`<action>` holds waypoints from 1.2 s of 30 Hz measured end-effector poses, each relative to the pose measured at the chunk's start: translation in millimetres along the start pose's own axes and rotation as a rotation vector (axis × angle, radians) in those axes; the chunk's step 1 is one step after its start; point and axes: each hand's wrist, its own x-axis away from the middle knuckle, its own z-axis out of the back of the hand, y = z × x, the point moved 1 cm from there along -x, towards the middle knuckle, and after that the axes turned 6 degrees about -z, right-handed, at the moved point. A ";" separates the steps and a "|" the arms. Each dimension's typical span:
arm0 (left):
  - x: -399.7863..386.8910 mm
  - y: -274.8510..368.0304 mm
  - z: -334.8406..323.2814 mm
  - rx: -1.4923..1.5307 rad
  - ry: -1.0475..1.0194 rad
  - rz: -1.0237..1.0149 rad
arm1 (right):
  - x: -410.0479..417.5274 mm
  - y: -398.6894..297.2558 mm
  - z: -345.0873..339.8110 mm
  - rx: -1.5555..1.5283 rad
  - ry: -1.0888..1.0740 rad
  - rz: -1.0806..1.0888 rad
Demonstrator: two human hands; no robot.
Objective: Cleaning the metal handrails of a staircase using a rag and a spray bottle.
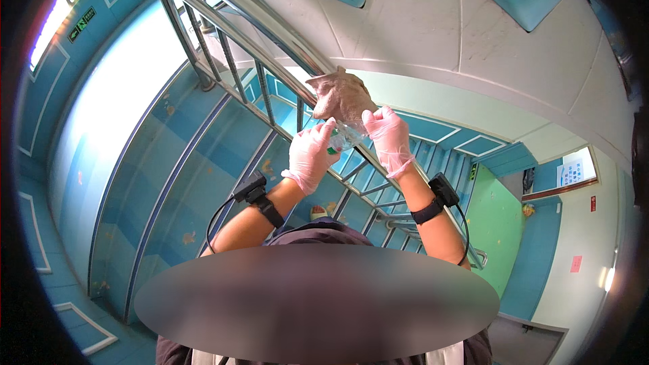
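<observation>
My left hand (310, 156), in a thin pinkish see-through glove, grips a clear plastic item (347, 136) with green and red markings. Whether it is a bottle or a packet cannot be told. On its other side, my right hand (389, 138), gloved alike, pinches the plastic's edge close to a cloth. That brown cloth (340, 95) lies bunched over the metal handrail (284, 35), just beyond my fingertips. Part of the plastic is hidden behind my left fingers.
Blue stair treads (197, 147) with dark edge strips are on the left. A stainless-steel balustrade (261, 88) slants beneath my hands. Past it, another flight (441, 162) leads to a green floor (494, 213). A whitish stair side (405, 20) curves overhead.
</observation>
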 end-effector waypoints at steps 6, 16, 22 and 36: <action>21.7 -16.3 -17.6 0.333 0.055 0.243 | -10.9 47.2 0.8 -0.543 -0.367 -0.367; 79.0 -73.6 -6.7 0.516 0.016 0.487 | -7.1 170.0 -36.6 -0.135 0.011 -0.408; 85.8 -93.4 -0.6 0.604 0.074 0.558 | -22.2 82.5 -17.8 -0.934 -0.016 -0.486; 133.6 -123.4 14.6 0.549 0.296 0.715 | -117.6 -141.9 -81.7 -0.819 -0.545 0.277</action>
